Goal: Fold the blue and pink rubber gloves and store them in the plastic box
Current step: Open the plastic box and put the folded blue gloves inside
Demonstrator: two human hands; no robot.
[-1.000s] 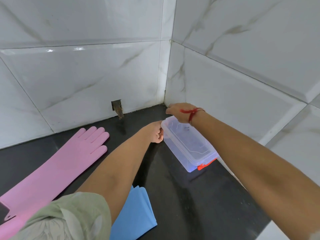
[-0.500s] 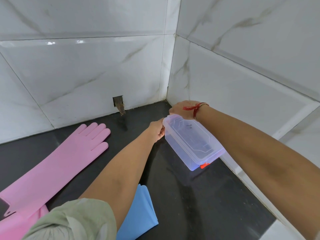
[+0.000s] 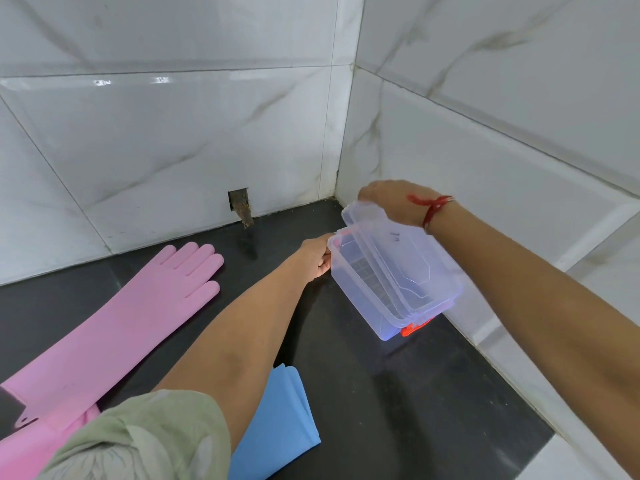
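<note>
A clear plastic box (image 3: 367, 299) with an orange clasp (image 3: 415, 328) is held above the dark counter near the wall corner. My left hand (image 3: 317, 259) grips the box's far left corner. My right hand (image 3: 391, 200) holds the far end of its clear lid (image 3: 408, 258), which is lifted at that end and tilted off the box. A pink glove (image 3: 138, 317) lies flat and unfolded at the left, fingers toward the wall. The blue glove (image 3: 277, 424), folded, lies under my left forearm, partly hidden by it.
Marble-tiled walls meet in a corner just behind the box. A small dark hole (image 3: 239, 206) breaks the back wall's base. The black counter (image 3: 398, 410) runs to a white edge at the lower right. A second pink piece (image 3: 20, 452) shows at the bottom left.
The box has been lifted off the counter and drawn toward me. Its lid, shut a second ago, now stands raised at the far end under my right hand.
</note>
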